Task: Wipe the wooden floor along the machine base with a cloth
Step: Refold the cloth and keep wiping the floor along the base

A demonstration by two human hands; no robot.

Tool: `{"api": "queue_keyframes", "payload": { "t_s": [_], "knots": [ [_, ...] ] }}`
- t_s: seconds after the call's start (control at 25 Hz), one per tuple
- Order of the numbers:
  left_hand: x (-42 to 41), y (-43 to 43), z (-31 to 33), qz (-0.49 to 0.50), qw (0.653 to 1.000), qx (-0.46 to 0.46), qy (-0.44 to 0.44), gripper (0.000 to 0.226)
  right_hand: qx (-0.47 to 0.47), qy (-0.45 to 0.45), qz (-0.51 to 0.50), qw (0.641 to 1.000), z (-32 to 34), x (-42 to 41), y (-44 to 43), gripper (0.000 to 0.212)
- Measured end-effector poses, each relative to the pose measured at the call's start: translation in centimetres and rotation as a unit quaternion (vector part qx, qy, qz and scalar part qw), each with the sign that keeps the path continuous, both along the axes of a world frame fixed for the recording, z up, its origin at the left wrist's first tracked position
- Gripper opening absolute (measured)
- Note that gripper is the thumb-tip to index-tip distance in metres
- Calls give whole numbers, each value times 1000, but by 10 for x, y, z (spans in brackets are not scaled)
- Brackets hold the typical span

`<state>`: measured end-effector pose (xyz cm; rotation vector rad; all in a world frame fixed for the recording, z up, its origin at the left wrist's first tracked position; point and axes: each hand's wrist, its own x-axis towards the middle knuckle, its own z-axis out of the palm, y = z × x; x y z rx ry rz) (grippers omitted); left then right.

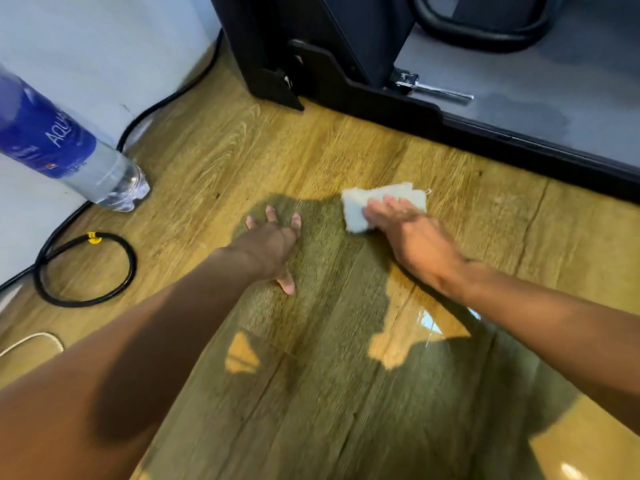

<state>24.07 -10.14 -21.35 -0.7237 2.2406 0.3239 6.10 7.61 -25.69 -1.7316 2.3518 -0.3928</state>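
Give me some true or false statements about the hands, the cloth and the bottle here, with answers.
1. The right hand presses the cloth onto the wooden floor. True.
2. The left hand holds the water bottle. False: it lies flat on the floor, apart from the bottle.
3. The cloth touches the machine base. False: bare floor shows between them.
4. A black cable loops on the floor left of the left hand. True.

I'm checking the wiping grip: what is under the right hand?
A folded white cloth lies flat on the wooden floor under the fingers of the right hand. The cloth's near part and the floor beneath are covered.
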Motion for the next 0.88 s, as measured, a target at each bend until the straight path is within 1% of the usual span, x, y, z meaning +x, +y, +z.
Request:
{"api": "queue_keyframes", "payload": {
  "t_s": [0.08,0.12,0.16,0.2,0.28,0.32,0.36,0.4,0.48,0.56,0.6,0.68,0.72,0.76,0.84,0.88],
  "knots": [
    [-1,0,0,4,1000,-6,3,134,-15,29,107,994,-2,12,18,50],
    [-1,1,0,6,1000,-7,4,133,-3,47,131,990,-2,-1,17,52],
    [-1,1,1,7,1000,-6,5,133,11,64,105,992,2,-20,9,52],
    [-2,2,1,6,1000,-4,5,132,24,67,39,997,5,-41,-3,50],
    [-2,3,4,4,1000,-2,4,132,7,39,-99,994,7,-75,-21,51],
    [-2,3,5,5,1000,-3,3,131,0,41,-131,991,5,-76,-25,52],
    [-2,4,6,7,1000,-2,2,131,4,36,-141,989,2,-66,-24,54],
    [-2,5,8,10,1000,1,1,130,7,35,-126,991,-3,-51,-18,56],
    [-2,7,10,19,1000,9,3,128,30,58,-43,997,-9,-20,5,61],
    [-3,9,12,24,1000,13,1,127,59,74,28,995,-7,-23,17,63],
    [-3,9,12,24,1000,12,0,127,68,88,18,994,-4,-37,12,59],
    [-3,9,12,23,1000,5,-2,127,65,103,-75,990,6,-63,-6,52],
    [-3,9,12,23,1000,2,-2,127,57,95,-116,987,9,-67,-12,48],
    [-3,9,11,23,1000,-1,-1,128,40,82,-128,988,11,-59,-13,42],
    [-3,9,10,18,1000,-6,3,129,23,57,-89,994,14,-19,7,31],
    [-1,8,9,15,1000,-8,6,130,27,47,-36,998,12,8,25,28]
  ]
}}
